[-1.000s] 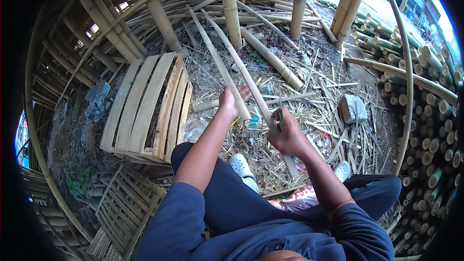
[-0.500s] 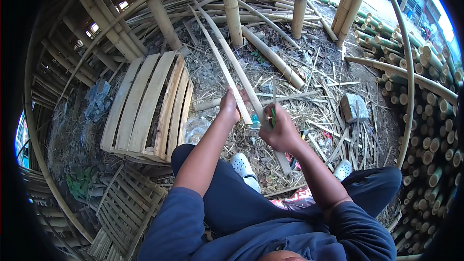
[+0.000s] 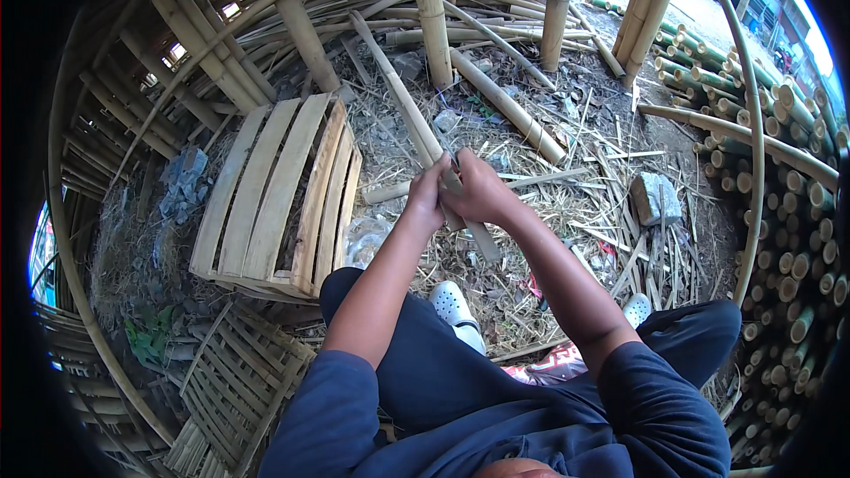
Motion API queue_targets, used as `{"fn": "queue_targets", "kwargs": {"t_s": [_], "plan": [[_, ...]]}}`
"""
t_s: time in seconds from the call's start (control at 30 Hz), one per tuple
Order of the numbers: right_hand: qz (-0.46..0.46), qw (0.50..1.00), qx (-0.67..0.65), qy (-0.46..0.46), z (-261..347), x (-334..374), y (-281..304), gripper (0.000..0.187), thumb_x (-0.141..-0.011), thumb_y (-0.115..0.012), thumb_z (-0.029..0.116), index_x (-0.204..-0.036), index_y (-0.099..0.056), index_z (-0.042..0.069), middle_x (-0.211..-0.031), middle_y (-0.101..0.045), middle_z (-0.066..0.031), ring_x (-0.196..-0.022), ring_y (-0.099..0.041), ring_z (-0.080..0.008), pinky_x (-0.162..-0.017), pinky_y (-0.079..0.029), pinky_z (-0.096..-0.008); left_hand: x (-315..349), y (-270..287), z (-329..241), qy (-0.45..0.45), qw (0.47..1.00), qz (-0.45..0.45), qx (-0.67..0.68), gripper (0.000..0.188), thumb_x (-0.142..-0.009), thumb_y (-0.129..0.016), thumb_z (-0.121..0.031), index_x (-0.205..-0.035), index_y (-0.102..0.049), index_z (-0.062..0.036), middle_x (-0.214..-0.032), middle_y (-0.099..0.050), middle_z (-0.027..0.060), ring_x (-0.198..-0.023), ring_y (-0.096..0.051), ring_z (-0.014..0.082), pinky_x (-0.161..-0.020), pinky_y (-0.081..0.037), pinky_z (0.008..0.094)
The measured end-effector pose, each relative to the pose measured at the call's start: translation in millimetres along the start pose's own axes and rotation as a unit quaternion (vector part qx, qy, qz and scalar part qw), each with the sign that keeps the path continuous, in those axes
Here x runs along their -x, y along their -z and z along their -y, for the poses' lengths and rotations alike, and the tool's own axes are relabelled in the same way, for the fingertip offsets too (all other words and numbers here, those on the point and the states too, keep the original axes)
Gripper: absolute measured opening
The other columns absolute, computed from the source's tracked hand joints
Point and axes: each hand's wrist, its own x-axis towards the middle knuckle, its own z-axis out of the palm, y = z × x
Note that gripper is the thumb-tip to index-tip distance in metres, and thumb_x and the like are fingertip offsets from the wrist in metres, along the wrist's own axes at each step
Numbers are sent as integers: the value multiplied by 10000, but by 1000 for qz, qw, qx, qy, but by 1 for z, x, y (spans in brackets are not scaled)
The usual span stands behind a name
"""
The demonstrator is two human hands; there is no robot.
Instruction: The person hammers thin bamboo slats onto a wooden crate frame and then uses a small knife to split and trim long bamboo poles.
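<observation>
Two long, pale bamboo strips [image 3: 409, 104] lie close together and slant away from me toward the far left. My left hand [image 3: 428, 195] is closed around them near their lower part. Right beside it, my right hand [image 3: 478, 189] is closed too, touching the left one, with a strip's near end [image 3: 482, 241] sticking out below. A small dark bit shows at the right hand's fingertips; the green-handled knife seen in that hand earlier is now mostly hidden by the fingers.
A slatted wooden crate [image 3: 257, 195] stands to the left, a woven bamboo panel [image 3: 235, 381] nearer me. Stacked cut bamboo [image 3: 788, 274] fills the right. A stone block [image 3: 655, 198], a bamboo pole [image 3: 509, 106] and shavings lie on the ground. Upright bamboo posts [image 3: 429, 18] stand ahead.
My hands have come together, the right moving up and left to meet the left. The two strips, apart before, now lie against each other. The green knife handle has gone from sight.
</observation>
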Motion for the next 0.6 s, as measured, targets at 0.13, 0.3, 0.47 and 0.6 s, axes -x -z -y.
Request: {"fn": "queue_targets", "kwargs": {"t_s": [0.13, 0.3, 0.47, 0.6], "plan": [[-32, 996, -81, -3, -10, -2, -5, 337, -843, -667, 168, -1034, -520, -68, -1004, -591, -285, -974, -627, -420, -852, -501, -470, -7, 17, 2, 14, 1000, 24, 8, 205, -941, -704, -221, -1044, -652, -53, -980, -692, 83, -904, -689, 207, -803, -576, 370], [-146, 979, -74, -121, -43, -10, -15, 314, -962, -596, 38, -1236, -578, -112, -947, -700, -187, -812, -689, -210, -720, -551, -371, -2, 2, -1, 2, 997, -8, 72, 208, -919, -647, -185, -1074, -570, -69, -1039, -682, 103, -930, -686, 223, -827, -599, 430], [-41, 966, -175, -184, -37, -12, -28, 271, -845, -778, 111, -1053, -753, -63, -829, -747, -230, -767, -764, -271, -640, -580, -393, 6, 7, -17, 45, 998, -19, 34, 293, -886, -660, -298, -1074, -566, -94, -1053, -685, 121, -909, -680, 252, -779, -583, 486], [-47, 988, -105, -104, -40, -15, -40, 336, -866, -756, 182, -1098, -740, -61, -921, -745, -249, -900, -751, -355, -829, -563, -418, 8, 8, -17, 49, 999, 15, 12, 280, -902, -652, -293, -1086, -607, -88, -1071, -705, 100, -959, -679, 258, -843, -547, 459]]}}
